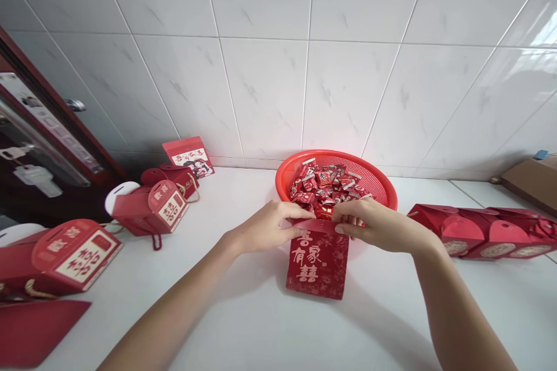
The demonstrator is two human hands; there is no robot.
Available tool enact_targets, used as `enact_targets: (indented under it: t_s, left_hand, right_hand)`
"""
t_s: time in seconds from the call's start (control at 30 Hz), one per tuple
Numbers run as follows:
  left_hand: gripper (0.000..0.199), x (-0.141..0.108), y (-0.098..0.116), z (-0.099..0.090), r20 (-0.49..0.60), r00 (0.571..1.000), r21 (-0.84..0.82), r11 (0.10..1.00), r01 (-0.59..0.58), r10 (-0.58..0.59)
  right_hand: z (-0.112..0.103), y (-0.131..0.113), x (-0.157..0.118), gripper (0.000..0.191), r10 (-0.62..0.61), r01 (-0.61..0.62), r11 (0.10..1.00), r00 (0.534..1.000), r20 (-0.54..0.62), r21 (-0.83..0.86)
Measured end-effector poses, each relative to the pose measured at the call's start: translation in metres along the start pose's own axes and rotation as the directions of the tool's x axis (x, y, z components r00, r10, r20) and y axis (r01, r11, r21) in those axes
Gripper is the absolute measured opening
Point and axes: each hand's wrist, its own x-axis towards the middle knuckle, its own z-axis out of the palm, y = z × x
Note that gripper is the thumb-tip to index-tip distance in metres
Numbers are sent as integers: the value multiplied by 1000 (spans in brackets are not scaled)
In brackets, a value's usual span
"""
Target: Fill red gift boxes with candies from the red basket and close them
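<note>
A red paper gift bag (317,272) with pale printed characters is in front of me, its printed front facing me. At its upper left edge, the thumb and fingers of my left hand (278,221) are closed on the paper. My right hand (378,223) pinches the upper right edge, thumb in front. Just behind the bag sits a red plastic basket (386,188), holding many small wrapped candies (326,178). The bag's opening and some of my fingertips are hidden from view.
On the left stand red gift boxes (148,208) with cord handles and a printed red card (191,156) against the tiled wall. A row of red boxes (483,235) and a brown cardboard box (531,182) are on the right. A door with keys (37,177) is far left.
</note>
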Motion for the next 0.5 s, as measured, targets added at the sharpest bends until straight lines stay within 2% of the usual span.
enact_targets:
  t_s: [0.13,0.3,0.4,0.5]
  left_hand:
    - [27,-2,0,-5,45,999,31,999,-8,7]
    - [40,-4,-1,-9,107,994,-1,1000,-21,21]
    - [31,-4,-2,-7,86,996,-14,1000,-16,18]
    - [30,-2,-2,-5,70,997,-3,1000,-10,11]
  right_hand:
    - [2,0,-1,17,-8,8,1000,1000,1,12]
    - [2,-1,-1,20,-38,38,999,999,-6,3]
    - [3,-3,-1,22,-57,57,998,998,-22,-14]
    - [3,-6,-3,23,-46,45,998,999,-27,-31]
